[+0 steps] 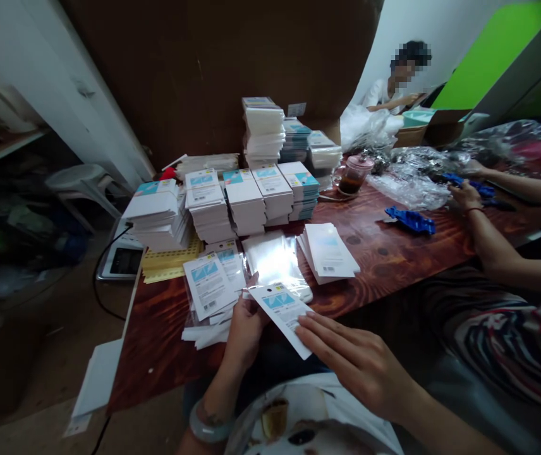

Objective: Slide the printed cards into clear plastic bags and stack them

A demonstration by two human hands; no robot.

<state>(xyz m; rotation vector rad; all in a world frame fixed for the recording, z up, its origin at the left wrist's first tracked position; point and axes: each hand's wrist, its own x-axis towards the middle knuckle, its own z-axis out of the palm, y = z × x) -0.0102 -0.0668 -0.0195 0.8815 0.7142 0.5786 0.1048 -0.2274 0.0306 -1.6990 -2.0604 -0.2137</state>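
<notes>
The left grip (246, 325) and right grip (356, 354) are clamped on one card (277, 309), near the clear bags (273, 259) on the table (166, 344).

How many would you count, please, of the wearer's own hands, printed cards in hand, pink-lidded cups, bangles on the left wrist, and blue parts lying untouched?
Own hands: 2 (left hand, right hand)
Printed card in hand: 1
Pink-lidded cup: 1
Bangle: 1
Untouched blue part: 1
Total: 6

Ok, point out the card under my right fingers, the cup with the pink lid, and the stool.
Card (280, 311): head view, printed face.
Cup (352, 181): head view, see-through side.
Stool (77, 177): head view, seat.
</notes>
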